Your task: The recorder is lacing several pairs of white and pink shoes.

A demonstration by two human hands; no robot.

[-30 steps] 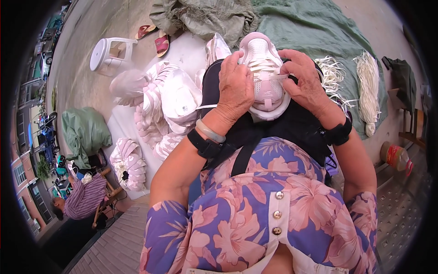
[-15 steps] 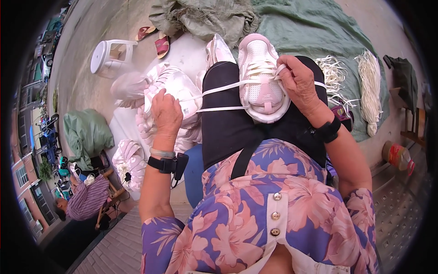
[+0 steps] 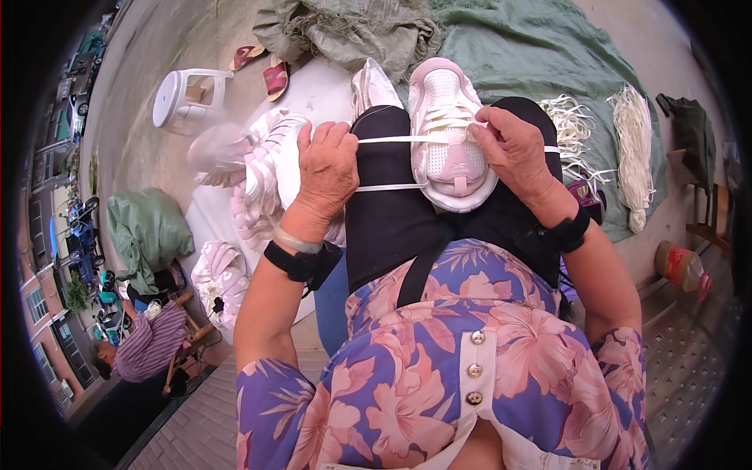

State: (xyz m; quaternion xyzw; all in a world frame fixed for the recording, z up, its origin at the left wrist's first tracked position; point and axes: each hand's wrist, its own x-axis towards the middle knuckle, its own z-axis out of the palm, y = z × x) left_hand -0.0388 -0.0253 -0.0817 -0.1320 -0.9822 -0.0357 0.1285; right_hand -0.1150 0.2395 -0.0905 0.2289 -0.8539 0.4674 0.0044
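Note:
A white and pink sneaker rests on my lap between my dark-clad thighs, toe pointing away and tongue nearest me. Its white shoelace is partly threaded. Two strands stretch left from the shoe across my left thigh. My left hand has curled fingers closed on the lace beside that thigh. Over the shoe's right side, my right hand pinches at the lacing; the lace between its fingertips is mostly hidden. Another pale pink shoe is partly visible beyond my left knee.
Pink and white shoes are piled at my left. Bundles of white laces lie on a green cloth to the right. A white stool, sandals and a plastic bottle stand around. A person sits far left.
My left hand has moved right and slightly up, closer to the shoe, and the upper strand is now nearly level. My right hand has dropped slightly at the lacing.

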